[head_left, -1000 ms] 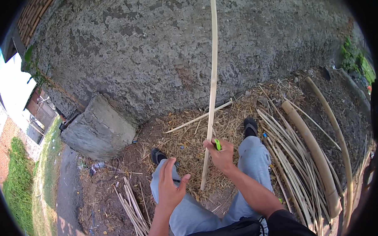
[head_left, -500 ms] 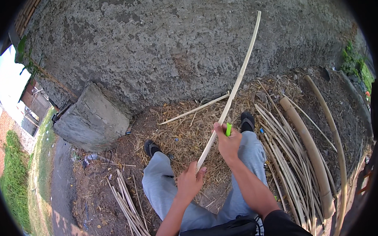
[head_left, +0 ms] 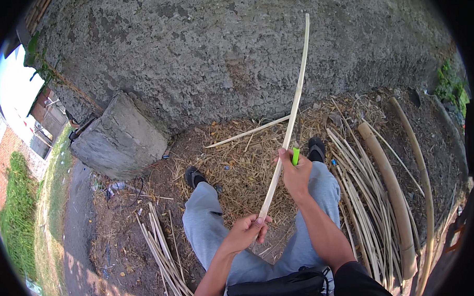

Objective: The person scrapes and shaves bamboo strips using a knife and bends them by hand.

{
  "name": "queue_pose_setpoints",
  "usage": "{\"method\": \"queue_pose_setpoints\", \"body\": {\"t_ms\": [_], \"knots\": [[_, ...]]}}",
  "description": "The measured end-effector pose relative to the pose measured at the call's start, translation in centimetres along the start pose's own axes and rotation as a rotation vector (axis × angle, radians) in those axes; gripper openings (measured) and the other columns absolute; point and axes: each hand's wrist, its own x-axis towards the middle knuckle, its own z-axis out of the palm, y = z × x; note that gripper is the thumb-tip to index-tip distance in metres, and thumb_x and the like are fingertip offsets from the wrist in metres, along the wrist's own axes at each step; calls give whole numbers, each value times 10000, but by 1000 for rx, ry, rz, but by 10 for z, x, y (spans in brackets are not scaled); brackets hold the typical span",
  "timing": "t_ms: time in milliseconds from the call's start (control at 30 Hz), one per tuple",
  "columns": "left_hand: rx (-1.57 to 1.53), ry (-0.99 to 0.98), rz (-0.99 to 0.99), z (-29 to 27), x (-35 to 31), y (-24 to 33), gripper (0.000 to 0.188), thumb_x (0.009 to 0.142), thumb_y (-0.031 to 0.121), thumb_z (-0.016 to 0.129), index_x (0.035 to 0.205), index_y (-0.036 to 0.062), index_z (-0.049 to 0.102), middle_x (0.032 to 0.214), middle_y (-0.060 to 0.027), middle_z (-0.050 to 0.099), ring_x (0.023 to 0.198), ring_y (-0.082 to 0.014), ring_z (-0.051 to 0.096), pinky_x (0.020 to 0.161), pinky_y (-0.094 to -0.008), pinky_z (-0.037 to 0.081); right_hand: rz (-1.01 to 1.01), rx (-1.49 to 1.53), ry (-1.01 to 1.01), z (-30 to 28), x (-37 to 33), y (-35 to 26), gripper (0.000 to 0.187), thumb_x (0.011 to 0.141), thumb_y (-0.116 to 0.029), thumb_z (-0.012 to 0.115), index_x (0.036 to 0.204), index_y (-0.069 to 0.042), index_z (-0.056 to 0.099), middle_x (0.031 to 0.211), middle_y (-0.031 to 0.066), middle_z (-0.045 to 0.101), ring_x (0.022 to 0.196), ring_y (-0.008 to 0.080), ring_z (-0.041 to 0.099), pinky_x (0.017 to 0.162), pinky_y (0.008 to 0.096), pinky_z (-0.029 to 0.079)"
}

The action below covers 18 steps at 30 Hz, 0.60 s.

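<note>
A long, pale bamboo strip (head_left: 298, 93) slants up from my lap and bends slightly toward its far tip against the wall. My left hand (head_left: 246, 233) is closed around its lower end, the thumb lying on top. Higher up, my right hand (head_left: 296, 172) is closed on a tool with a bright green handle (head_left: 296, 156), its thumb and fingers pressed against the strip as well. The tool's working end is not clear enough to make out, though it sits beside the strip.
Many split bamboo strips (head_left: 367, 216) lie to my right, beside a thick bamboo pole (head_left: 387, 189) and a curved pole (head_left: 418, 168). More strips (head_left: 159, 250) lie at left. A concrete block (head_left: 119, 139) stands by the rough wall (head_left: 192, 61). Shavings cover the ground between my feet.
The strip has turned a little more upright, its far tip shifting left. My left hand has moved slightly right, with its fingers turned more into view; the right hand keeps its hold.
</note>
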Motion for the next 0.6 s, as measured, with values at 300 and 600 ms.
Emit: {"method": "queue_pose_setpoints", "body": {"t_ms": [300, 600], "knots": [[-134, 249, 25, 25, 0, -11, 305, 1069, 219, 417, 1064, -17, 611, 726, 1, 526, 605, -68, 462, 560, -241, 401, -67, 8, -2, 0, 3, 0, 299, 963, -265, 645, 827, -3, 692, 673, -8, 647, 605, 30, 514, 537, 240, 401], [383, 716, 411, -1, -2, 15, 350, 1064, 237, 433, 940, -29, 624, 636, 8, 499, 593, -65, 423, 542, -250, 364, -476, -360, -479, -16, -35, 16, 260, 948, -217, 605, 1100, -21, 680, 709, 144, 629, 532, 262, 610, 517, 365, 478]]}}
